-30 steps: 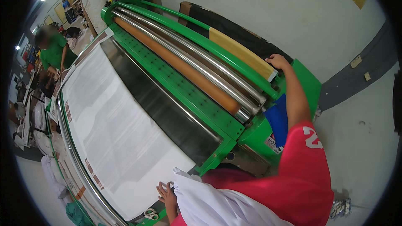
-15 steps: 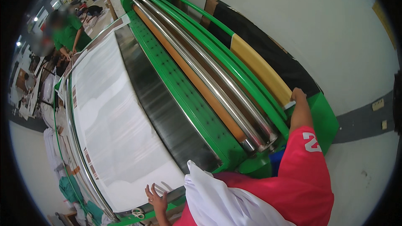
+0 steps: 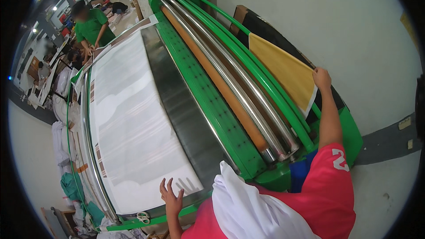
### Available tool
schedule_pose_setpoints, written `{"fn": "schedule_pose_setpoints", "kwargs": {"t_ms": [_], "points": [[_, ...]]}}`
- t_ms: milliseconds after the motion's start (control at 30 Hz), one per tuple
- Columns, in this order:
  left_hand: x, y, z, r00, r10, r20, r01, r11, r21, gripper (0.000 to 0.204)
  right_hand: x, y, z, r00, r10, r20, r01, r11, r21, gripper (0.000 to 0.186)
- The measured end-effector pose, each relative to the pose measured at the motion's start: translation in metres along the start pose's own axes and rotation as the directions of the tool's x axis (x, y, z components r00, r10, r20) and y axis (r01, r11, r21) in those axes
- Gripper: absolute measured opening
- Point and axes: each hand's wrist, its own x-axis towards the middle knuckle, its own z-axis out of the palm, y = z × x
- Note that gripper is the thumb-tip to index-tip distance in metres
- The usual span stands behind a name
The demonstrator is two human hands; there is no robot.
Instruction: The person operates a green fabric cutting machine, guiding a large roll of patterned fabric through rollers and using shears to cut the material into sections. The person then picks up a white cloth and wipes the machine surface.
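Note:
At the right, my right hand (image 3: pixel 322 79) is closed on the upper corner of a tan cloth (image 3: pixel 283 71) with a white edge. The cloth hangs over a green bar of a large machine and is drawn up into a triangle. My left hand (image 3: pixel 172 197) has its fingers spread and holds nothing. It hovers over the near edge of a wide white sheet (image 3: pixel 133 106), casting a shadow on it. The sheet lies on the machine's dark metal bed (image 3: pixel 177 93). White-handled scissors (image 3: pixel 143 217) lie at the bed's near edge, left of my left hand.
Long steel rollers (image 3: pixel 230 84) and an orange-brown roller (image 3: pixel 221 93) run along the green machine frame (image 3: pixel 199 84). A person in green (image 3: pixel 95 28) stands at the far left end. Teal cloth (image 3: pixel 71 186) lies beyond the left rail. A wall borders the right.
My right hand has lifted the tan cloth's corner up off the bar. My left hand's fingers now reach further over the sheet. The whole view has shifted.

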Motion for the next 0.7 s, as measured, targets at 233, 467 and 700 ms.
{"fn": "schedule_pose_setpoints", "kwargs": {"t_ms": [233,467,700], "points": [[0.004,0.036,-0.021,0.981,0.167,-0.103,-0.181,0.973,-0.145,0.073,0.017,-0.157,-0.134,0.906,-0.188,-0.380,0.279,0.939,0.202,0.030],[0.020,0.102,-0.025,0.921,0.381,-0.085,-0.387,0.864,-0.322,0.071,-0.044,-0.300,-0.256,0.734,-0.355,-0.579,0.597,0.743,0.302,0.027],[0.045,0.200,-0.053,0.789,0.614,-0.012,-0.422,0.527,-0.737,0.069,-0.208,-0.443,-0.300,0.537,-0.316,-0.782,0.829,0.369,0.420,0.018]]}}
